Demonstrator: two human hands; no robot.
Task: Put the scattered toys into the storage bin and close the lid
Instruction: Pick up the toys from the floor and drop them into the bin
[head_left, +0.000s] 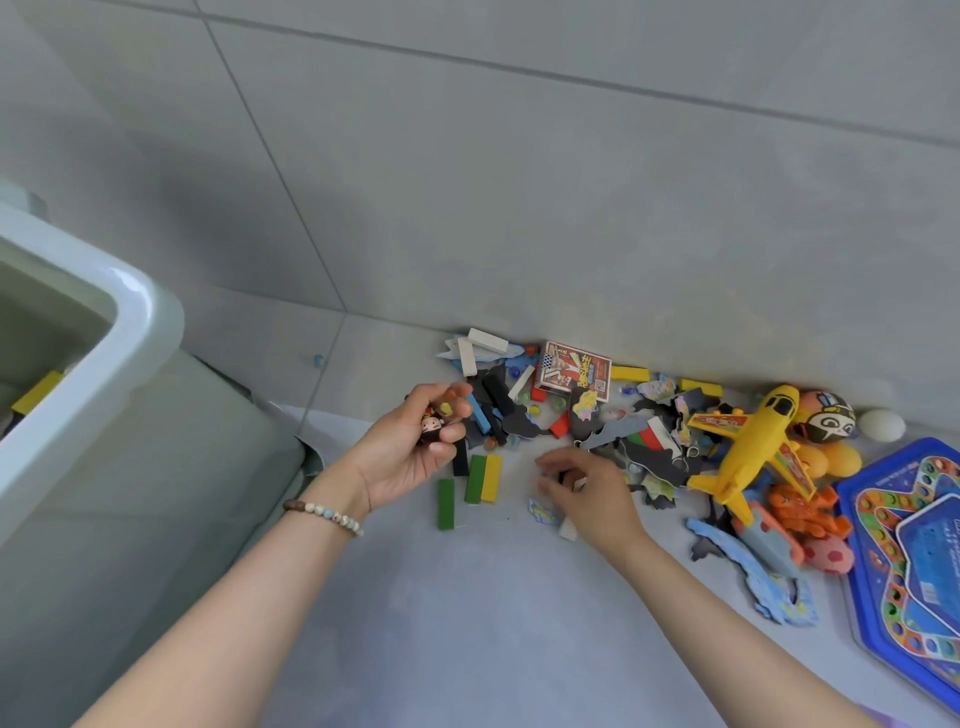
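The left hand (415, 447) is turned palm up, its fingers curled round a small figurine (432, 427) with what look like a few marbles beside it. The right hand (592, 493) is palm down on the floor, fingers bent over a small pale piece. Whether it is actually pinched cannot be told. A white block (568, 529) lies just under its wrist.

Between the two hands lie a green block (445, 504) and a green and yellow pair (484, 478), long axes pointing away from the person. The main heap spreads right of the right hand: puzzle pieces, a card box (571, 371), a yellow toy plane (753, 441).

The storage bin (130, 312) stands open, well apart to the left. The loaded left hand is the nearer one, so the drop likely means a leftward carry over the rim.
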